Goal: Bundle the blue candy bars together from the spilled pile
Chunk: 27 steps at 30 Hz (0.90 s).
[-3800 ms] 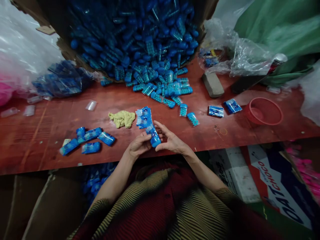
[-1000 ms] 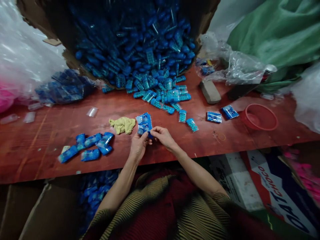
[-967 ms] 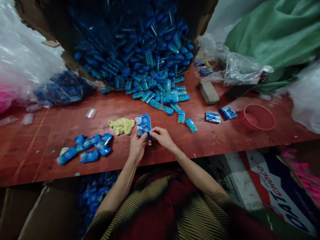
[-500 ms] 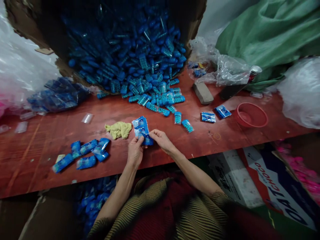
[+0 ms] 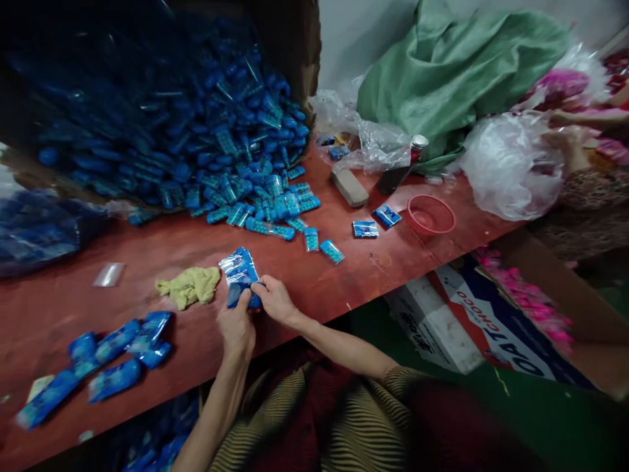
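Note:
Between the thumb and fingers of my left hand (image 5: 236,324) is the lower end of a stack of flat blue printed plastic sleeves (image 5: 240,265). The stack fans out away from me, just above the red tabletop. My right hand (image 5: 276,300) pinches the right edge of a dark blue sleeve at the near end of the stack; its fingertips partly hide that sleeve. A crumpled yellow cloth (image 5: 190,287) lies left of the stack. Several blue wrapped bottles (image 5: 118,341) rest at the left front. Two small clear bottles with blue beads (image 5: 332,252) lie to the right.
A large torn carton (image 5: 309,59) spills many blue bead bottles onto the table (image 5: 314,288). Farther right are a grey block (image 5: 350,188), two blue sleeve bundles (image 5: 365,229), a red basket (image 5: 431,215), a dark bottle (image 5: 400,170) and a green sack (image 5: 442,85). Another person's arm shows at far right.
The view has swung right, so things appear shifted left. My right fingers have moved in over the near end of the stack, where a dark blue sleeve now shows between both hands.

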### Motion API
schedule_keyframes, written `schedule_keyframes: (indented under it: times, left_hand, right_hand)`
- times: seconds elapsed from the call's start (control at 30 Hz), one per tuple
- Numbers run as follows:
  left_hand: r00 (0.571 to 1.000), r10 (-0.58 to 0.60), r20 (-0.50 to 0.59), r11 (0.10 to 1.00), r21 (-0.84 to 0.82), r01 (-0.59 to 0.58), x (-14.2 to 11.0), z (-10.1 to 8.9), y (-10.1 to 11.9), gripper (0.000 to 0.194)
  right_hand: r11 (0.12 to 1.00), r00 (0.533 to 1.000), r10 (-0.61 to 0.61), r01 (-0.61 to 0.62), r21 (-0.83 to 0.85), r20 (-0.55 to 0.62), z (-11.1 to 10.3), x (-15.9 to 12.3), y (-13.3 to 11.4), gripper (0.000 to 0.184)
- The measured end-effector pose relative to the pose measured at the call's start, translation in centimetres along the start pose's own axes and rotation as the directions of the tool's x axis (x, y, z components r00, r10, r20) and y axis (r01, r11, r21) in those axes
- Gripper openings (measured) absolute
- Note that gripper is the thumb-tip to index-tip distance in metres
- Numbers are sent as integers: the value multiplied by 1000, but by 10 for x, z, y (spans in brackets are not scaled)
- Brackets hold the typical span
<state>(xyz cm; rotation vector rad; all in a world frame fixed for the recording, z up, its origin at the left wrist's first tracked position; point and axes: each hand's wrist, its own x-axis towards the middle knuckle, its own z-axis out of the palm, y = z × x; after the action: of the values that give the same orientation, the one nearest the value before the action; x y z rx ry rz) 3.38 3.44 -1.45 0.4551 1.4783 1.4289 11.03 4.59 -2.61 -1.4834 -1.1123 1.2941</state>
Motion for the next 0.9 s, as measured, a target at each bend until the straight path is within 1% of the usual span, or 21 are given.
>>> schedule_keyframes:
  times: [0.1, 0.2, 0.37, 0.43, 0.47, 0.5, 0.57, 0.6, 0.63, 0.67, 0.73, 0.8, 0.83, 0.87, 0.9]
  left_hand:
    - [1000, 2, 4, 999, -34, -2, 1, 7, 0, 30]
    - [1000, 7, -9, 998, -57, -7, 1, 13, -3, 28]
    - [995, -99, 7, 985, -141, 99, 1, 14, -8, 27]
    - [988, -143, 59, 974, -167, 151, 0, 11, -5, 28]
    - [979, -168, 114, 969, -165, 185, -1, 8, -2, 29]
    - [963, -196, 183, 963, -150, 225, -1, 5, 2, 31]
    - [914, -255, 315, 952, -84, 294, -1, -2, 10, 35]
    - [894, -277, 353, 948, -47, 313, -1, -6, 14, 37]
    - [884, -290, 365, 948, -19, 319, 0, -9, 16, 37]
    - [887, -294, 356, 949, -2, 315, 0, -12, 18, 36]
    - [904, -291, 312, 952, 1, 306, 1, -14, 19, 32]
    - [905, -320, 281, 941, -22, 339, 2, -15, 18, 26]
    - [895, -351, 275, 926, -39, 375, 2, -15, 17, 23]
    - [880, -391, 271, 905, -59, 421, 2, -16, 17, 20]
    - [860, -436, 264, 878, -81, 471, 2, -17, 17, 16]
  right_hand:
    - [1000, 1000, -10, 10, 0, -22, 1, 1, 1, 18]
    - [997, 997, -66, 64, -35, -50, -1, 1, 5, 22]
    - [988, 986, -143, 137, -75, -83, -1, 0, 14, 32]
    - [988, 985, -152, 148, -53, -75, -3, 0, 14, 34]
    - [987, 985, -158, 155, -43, -72, -5, 0, 13, 35]
    - [985, 983, -168, 165, -40, -68, -7, 1, 12, 35]
    - [979, 978, -201, 199, -46, -50, -13, 1, 7, 35]
    - [974, 975, -222, 220, -53, -31, -16, 0, 4, 34]
    - [969, 970, -241, 241, -56, -3, -18, -1, 2, 34]
    - [965, 966, -257, 258, -56, 30, -20, -1, -1, 34]
    - [956, 957, -278, 285, -69, 87, -25, -3, -6, 36]
    - [929, 942, -321, 333, -161, 95, -35, -3, -11, 36]
    - [898, 932, -353, 361, -253, 75, -43, -2, -14, 34]
    - [846, 920, -390, 376, -378, 42, -54, 0, -16, 30]
    - [771, 906, -423, 363, -524, 5, -67, 3, -18, 25]
